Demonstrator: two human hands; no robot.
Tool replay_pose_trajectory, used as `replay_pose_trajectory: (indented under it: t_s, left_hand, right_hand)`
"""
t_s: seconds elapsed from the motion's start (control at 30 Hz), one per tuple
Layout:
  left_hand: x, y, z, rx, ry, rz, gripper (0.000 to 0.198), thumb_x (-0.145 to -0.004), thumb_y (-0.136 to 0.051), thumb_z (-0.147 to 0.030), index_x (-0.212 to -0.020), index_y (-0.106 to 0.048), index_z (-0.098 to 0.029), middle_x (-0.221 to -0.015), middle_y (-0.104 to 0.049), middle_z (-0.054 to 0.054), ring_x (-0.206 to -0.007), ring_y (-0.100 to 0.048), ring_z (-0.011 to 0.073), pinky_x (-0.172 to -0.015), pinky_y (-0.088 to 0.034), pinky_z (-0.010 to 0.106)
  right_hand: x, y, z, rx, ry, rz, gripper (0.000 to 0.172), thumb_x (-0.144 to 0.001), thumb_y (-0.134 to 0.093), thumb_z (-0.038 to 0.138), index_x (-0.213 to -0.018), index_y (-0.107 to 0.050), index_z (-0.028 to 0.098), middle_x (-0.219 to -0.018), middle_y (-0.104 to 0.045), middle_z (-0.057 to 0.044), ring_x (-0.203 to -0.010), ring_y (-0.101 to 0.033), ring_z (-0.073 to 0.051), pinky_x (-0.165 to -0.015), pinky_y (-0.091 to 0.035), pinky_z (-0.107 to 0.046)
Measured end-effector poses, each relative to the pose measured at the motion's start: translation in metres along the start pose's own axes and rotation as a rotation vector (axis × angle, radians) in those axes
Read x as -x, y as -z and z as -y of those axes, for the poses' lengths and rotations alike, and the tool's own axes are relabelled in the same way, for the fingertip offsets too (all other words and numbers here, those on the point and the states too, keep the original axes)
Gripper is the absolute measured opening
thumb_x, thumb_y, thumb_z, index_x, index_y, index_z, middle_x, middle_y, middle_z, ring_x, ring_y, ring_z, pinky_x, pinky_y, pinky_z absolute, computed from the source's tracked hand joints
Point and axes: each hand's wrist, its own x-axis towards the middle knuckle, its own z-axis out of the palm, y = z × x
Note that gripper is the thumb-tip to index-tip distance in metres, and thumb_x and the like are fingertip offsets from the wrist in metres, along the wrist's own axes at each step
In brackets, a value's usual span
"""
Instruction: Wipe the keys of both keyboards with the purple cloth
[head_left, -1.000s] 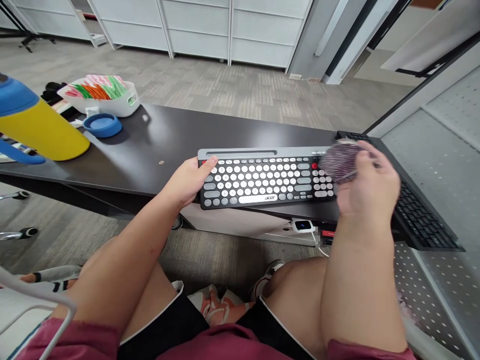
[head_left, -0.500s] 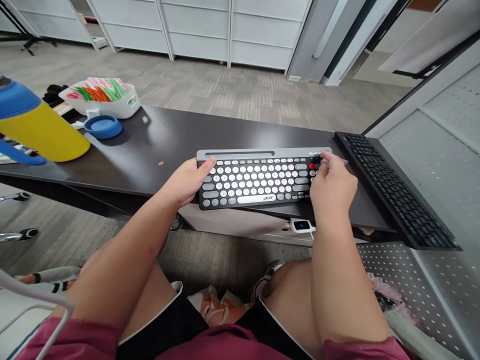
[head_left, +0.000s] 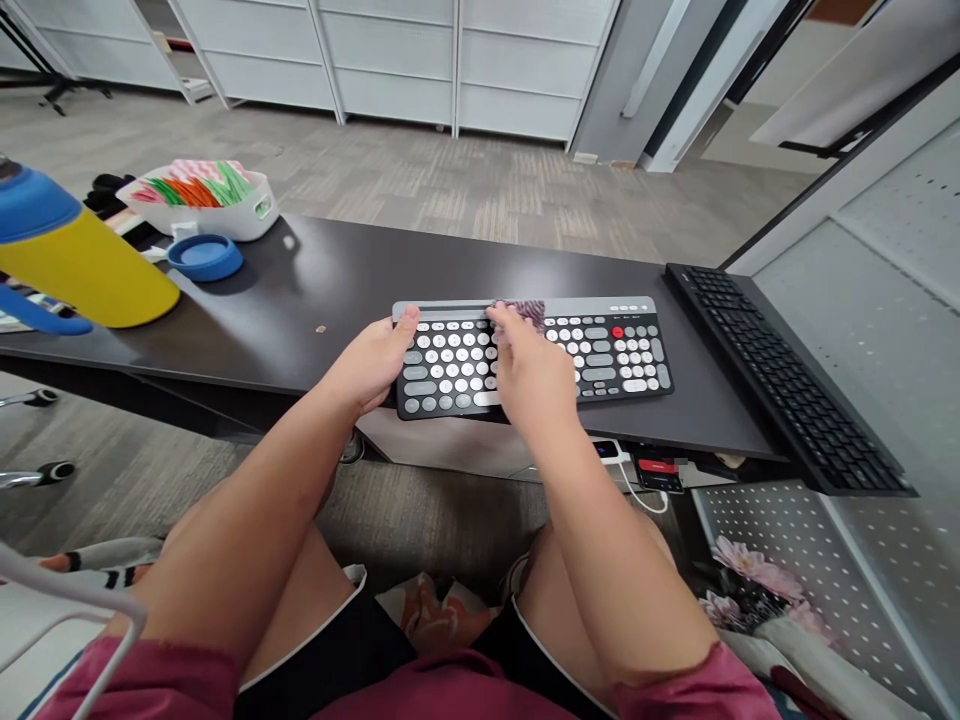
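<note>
A black and grey keyboard (head_left: 457, 368) with round white keys and two red ones lies at the front edge of the dark desk (head_left: 360, 270). My left hand (head_left: 371, 362) grips its left end, thumb on top by the upper left corner and fingers underneath, hidden. Over the upper middle of the keyboard, my right hand (head_left: 534, 370) is closed on a small patterned purplish cloth (head_left: 531, 314), pressed against the grey top strip and its slot. Some keys are covered by that hand.
A second, black keyboard (head_left: 787, 380) lies along the right panel. On the left are a yellow and blue bottle (head_left: 90, 255), a blue lid (head_left: 205, 257) and a white basket (head_left: 251, 215) of colourful packets. Below the desk edge, a phone (head_left: 660, 473) and white cable (head_left: 645, 500) show.
My right hand has moved left with the cloth, from the keyboard's upper right corner to its middle. The number keys are uncovered now. My left hand keeps its hold.
</note>
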Motion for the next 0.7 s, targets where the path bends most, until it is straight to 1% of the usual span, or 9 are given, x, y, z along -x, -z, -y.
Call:
replay_pose_trajectory:
  t_s: [0.07,0.13,0.2,0.27,0.33,0.4,0.53,0.63,0.7]
  left_hand:
    - [-0.001,-0.001,0.001,0.022,-0.016,-0.006,0.057,-0.095,-0.061,-0.075,-0.111,-0.077,-0.022,-0.107,-0.083,0.012,-0.110,-0.077,0.0311,-0.094,-0.062,0.041]
    - [-0.003,-0.001,0.002,0.064,-0.016,-0.035,0.063,-0.097,-0.054,-0.078,-0.114,-0.077,-0.023,-0.106,-0.083,0.012,-0.112,-0.077,0.0313,-0.094,-0.062,0.041]
    - [-0.006,0.000,0.002,0.109,0.004,-0.059,0.074,-0.097,-0.043,-0.084,-0.117,-0.077,-0.022,-0.104,-0.083,0.012,-0.112,-0.077,0.0315,-0.094,-0.063,0.041]
    - [-0.007,0.001,0.002,0.140,0.033,-0.044,0.087,-0.095,-0.032,-0.090,-0.120,-0.076,-0.020,-0.102,-0.083,0.014,-0.112,-0.077,0.0322,-0.094,-0.063,0.042]
    - [-0.006,0.002,0.000,0.156,0.050,-0.009,0.096,-0.091,-0.027,-0.095,-0.119,-0.076,-0.017,-0.100,-0.083,0.016,-0.113,-0.077,0.0334,-0.095,-0.063,0.042]
    - [-0.006,0.003,-0.001,0.171,0.046,-0.001,0.097,-0.089,-0.028,-0.097,-0.115,-0.077,-0.017,-0.098,-0.082,0.016,-0.112,-0.077,0.0342,-0.094,-0.063,0.043]
    - [-0.007,0.005,-0.002,0.208,0.038,-0.026,0.085,-0.092,-0.037,-0.092,-0.105,-0.077,-0.018,-0.091,-0.081,0.015,-0.105,-0.078,0.0337,-0.089,-0.065,0.043]
    - [-0.009,0.008,-0.001,0.208,0.044,-0.020,0.063,-0.099,-0.051,-0.076,-0.102,-0.075,-0.018,-0.091,-0.081,0.013,-0.099,-0.078,0.0311,-0.089,-0.065,0.042]
    - [-0.008,0.009,-0.001,0.180,0.051,-0.033,0.048,-0.099,-0.062,-0.064,-0.095,-0.074,-0.017,-0.089,-0.080,0.013,-0.094,-0.079,0.0300,-0.088,-0.065,0.042]
  right_hand:
    - [-0.004,-0.007,0.016,-0.044,0.018,0.022,0.045,-0.109,-0.037,0.015,-0.144,-0.064,0.023,-0.152,-0.064,-0.003,-0.139,-0.063,-0.024,-0.117,-0.054,-0.048]
    - [-0.007,-0.015,0.031,-0.078,0.059,0.051,0.045,-0.109,-0.037,0.014,-0.144,-0.064,0.024,-0.153,-0.063,-0.002,-0.141,-0.062,-0.023,-0.118,-0.052,-0.047]
    - [-0.009,-0.022,0.045,-0.107,0.132,0.095,0.045,-0.109,-0.037,0.013,-0.144,-0.064,0.024,-0.155,-0.061,-0.003,-0.144,-0.058,-0.021,-0.122,-0.048,-0.045]
    - [-0.011,-0.025,0.055,-0.133,0.191,0.149,0.045,-0.109,-0.037,0.013,-0.144,-0.064,0.024,-0.156,-0.061,-0.003,-0.145,-0.057,-0.020,-0.123,-0.046,-0.043]
    - [-0.013,-0.022,0.061,-0.162,0.217,0.206,0.044,-0.110,-0.038,0.014,-0.143,-0.065,0.025,-0.154,-0.063,-0.002,-0.140,-0.062,-0.021,-0.118,-0.051,-0.041]
    - [-0.014,-0.015,0.063,-0.199,0.230,0.259,0.043,-0.110,-0.041,0.015,-0.142,-0.066,0.029,-0.150,-0.067,0.001,-0.131,-0.068,-0.021,-0.110,-0.055,-0.040]
    - [-0.012,-0.002,0.057,-0.301,0.315,0.353,0.041,-0.109,-0.047,0.016,-0.138,-0.070,0.033,-0.136,-0.075,0.004,-0.116,-0.074,-0.020,-0.100,-0.056,-0.035]
    - [-0.009,0.000,0.053,-0.346,0.380,0.403,0.039,-0.108,-0.049,0.014,-0.135,-0.072,0.030,-0.128,-0.078,0.003,-0.111,-0.074,-0.019,-0.097,-0.054,-0.032]
    - [-0.005,0.000,0.051,-0.354,0.407,0.417,0.038,-0.108,-0.049,0.015,-0.133,-0.074,0.029,-0.125,-0.079,0.002,-0.111,-0.073,-0.019,-0.097,-0.053,-0.031]
